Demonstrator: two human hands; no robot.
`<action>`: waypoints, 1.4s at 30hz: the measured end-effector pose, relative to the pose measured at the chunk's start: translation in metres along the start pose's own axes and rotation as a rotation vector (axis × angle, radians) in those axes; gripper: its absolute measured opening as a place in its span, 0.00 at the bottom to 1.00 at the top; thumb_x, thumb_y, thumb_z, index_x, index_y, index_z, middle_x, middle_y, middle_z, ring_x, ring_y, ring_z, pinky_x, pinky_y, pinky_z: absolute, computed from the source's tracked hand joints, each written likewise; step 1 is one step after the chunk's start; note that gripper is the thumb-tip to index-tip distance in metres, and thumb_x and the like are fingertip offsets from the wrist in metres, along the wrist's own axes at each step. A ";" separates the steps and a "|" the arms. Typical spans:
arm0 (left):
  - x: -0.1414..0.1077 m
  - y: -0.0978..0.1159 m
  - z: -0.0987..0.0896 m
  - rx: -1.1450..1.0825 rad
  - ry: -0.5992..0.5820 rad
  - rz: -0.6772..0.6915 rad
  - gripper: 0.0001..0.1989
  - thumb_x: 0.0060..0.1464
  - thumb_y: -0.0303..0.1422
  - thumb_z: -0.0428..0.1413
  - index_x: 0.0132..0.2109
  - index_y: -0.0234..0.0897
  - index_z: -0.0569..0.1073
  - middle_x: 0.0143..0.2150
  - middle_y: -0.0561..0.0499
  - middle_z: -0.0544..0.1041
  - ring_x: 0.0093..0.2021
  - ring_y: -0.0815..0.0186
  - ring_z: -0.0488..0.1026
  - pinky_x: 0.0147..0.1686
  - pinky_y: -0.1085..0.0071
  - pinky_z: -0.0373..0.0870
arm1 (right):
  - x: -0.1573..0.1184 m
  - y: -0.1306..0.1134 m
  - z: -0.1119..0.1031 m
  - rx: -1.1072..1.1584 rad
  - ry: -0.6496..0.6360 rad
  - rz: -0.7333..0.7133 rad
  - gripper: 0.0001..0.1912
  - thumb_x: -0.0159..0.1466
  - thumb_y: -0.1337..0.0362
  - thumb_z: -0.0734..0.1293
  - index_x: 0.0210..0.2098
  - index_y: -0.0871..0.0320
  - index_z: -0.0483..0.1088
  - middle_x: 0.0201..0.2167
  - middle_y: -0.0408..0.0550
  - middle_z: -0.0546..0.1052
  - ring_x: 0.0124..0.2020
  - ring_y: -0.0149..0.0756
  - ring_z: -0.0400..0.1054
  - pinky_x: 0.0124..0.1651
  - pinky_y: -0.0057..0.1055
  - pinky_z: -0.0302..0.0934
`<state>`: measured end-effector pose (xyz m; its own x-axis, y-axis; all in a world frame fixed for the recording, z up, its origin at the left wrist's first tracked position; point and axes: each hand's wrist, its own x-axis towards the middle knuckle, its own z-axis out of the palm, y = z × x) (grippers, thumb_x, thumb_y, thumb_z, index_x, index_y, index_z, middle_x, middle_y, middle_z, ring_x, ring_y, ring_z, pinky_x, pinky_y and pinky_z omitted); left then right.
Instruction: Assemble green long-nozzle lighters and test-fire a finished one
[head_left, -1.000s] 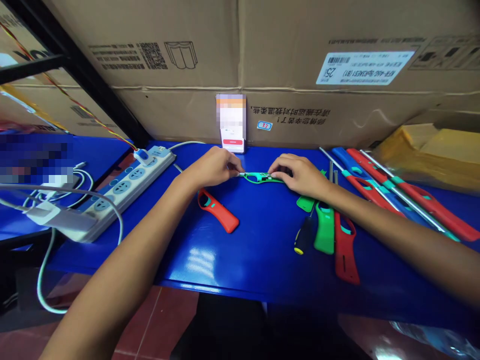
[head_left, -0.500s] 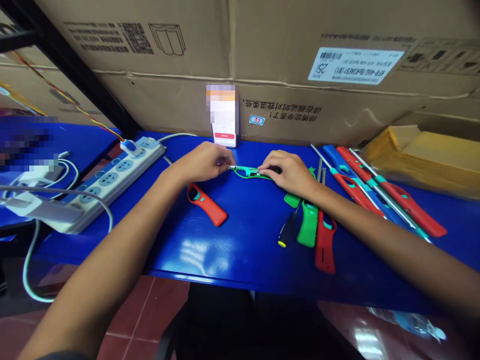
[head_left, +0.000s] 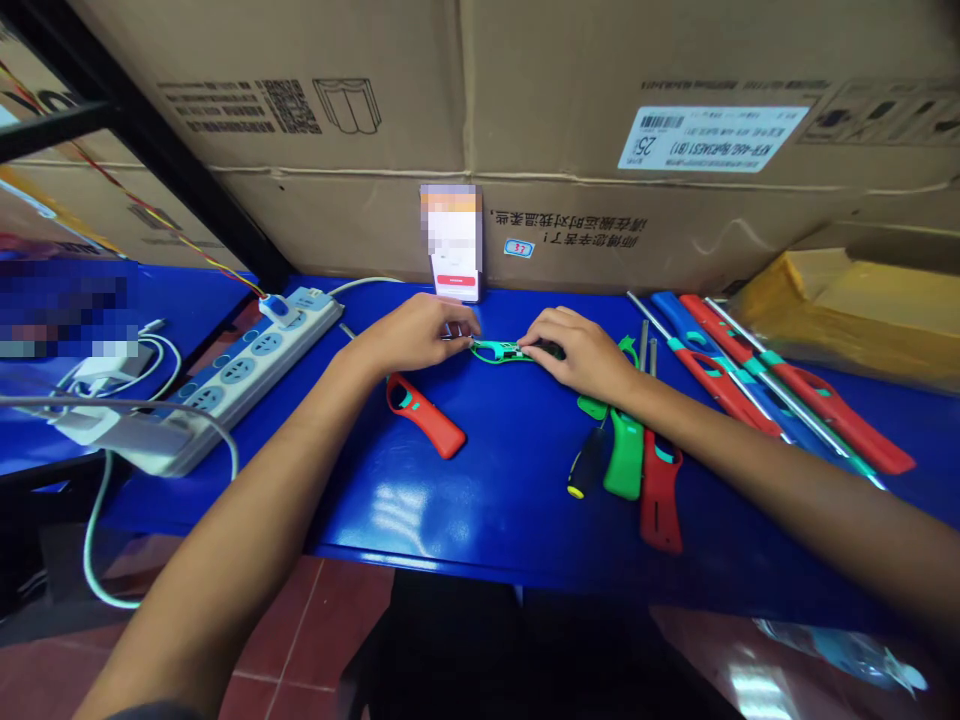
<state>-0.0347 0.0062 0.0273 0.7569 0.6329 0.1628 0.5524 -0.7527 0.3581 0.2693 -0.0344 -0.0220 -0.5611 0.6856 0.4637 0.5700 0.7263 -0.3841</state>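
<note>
Both hands meet at a green lighter casing (head_left: 499,351), whose inner parts show, near the middle of the blue table. My left hand (head_left: 429,335) has its fingers closed on the casing's metal end at the left. At the other end, my right hand (head_left: 570,347) pinches the casing between thumb and fingers. A red lighter (head_left: 429,420) lies below my left hand. Under my right forearm lie a green lighter (head_left: 624,460), a red lighter (head_left: 661,500) and a black screwdriver (head_left: 586,462) with a yellow tip.
A phone (head_left: 456,250) leans on a large cardboard box (head_left: 337,220) at the back. To the left is a power strip (head_left: 247,370) with cables. Several long lighters (head_left: 817,400) lie at the right, beside a yellowish box (head_left: 877,310).
The whole view has shifted slightly, so the table things appear a little further right and lower. Both hands keep hold of the green casing; my left fingers have spread a little.
</note>
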 end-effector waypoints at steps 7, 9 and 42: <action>0.002 -0.002 0.005 0.023 0.016 0.071 0.10 0.65 0.27 0.59 0.47 0.37 0.86 0.45 0.46 0.88 0.43 0.61 0.83 0.48 0.64 0.75 | 0.000 -0.002 0.000 0.001 0.001 0.007 0.07 0.78 0.63 0.68 0.45 0.51 0.79 0.46 0.52 0.83 0.50 0.48 0.75 0.57 0.47 0.70; 0.003 -0.004 0.008 0.031 0.017 0.066 0.10 0.64 0.26 0.59 0.46 0.37 0.86 0.44 0.46 0.88 0.42 0.61 0.82 0.46 0.65 0.75 | 0.000 -0.001 0.000 0.002 -0.007 0.007 0.07 0.79 0.62 0.68 0.45 0.51 0.79 0.46 0.52 0.83 0.50 0.48 0.75 0.57 0.47 0.70; -0.001 -0.005 -0.005 -0.022 -0.006 -0.008 0.09 0.71 0.38 0.64 0.50 0.37 0.85 0.46 0.46 0.88 0.45 0.59 0.84 0.48 0.64 0.74 | 0.000 -0.008 -0.003 -0.056 -0.046 0.029 0.09 0.80 0.61 0.66 0.48 0.52 0.81 0.46 0.53 0.81 0.50 0.49 0.74 0.55 0.47 0.71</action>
<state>-0.0402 0.0099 0.0299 0.7547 0.6377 0.1541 0.5508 -0.7435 0.3791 0.2665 -0.0401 -0.0169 -0.5701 0.7086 0.4158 0.6186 0.7033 -0.3505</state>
